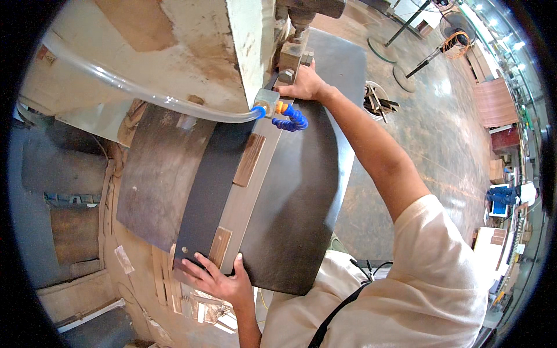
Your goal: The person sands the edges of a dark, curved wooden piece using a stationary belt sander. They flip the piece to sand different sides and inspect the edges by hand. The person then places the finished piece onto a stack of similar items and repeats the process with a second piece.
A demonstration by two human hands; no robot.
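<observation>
A long grey-brown wooden strip [243, 200] lies along a dark metal worktable [293, 214], running under a machine head [290, 61]. Two small wooden blocks sit along its left side: one near block [220, 248] and one farther block [250, 159]. My left hand [223, 285] rests at the strip's near end, fingers spread over the dark band [212, 180] and thumb out by the strip's right edge. My right hand [304, 83] lies at the far end beside the machine head, thumb apart from the fingers, which the metal parts partly hide.
A clear hose [145, 93] crosses the pale machine body [191, 52] to a blue segmented nozzle [293, 119] above the strip. Right of the table stand a bucket of wood offcuts [380, 103] and a pedestal fan [455, 32]. A person [522, 193] is far off at right.
</observation>
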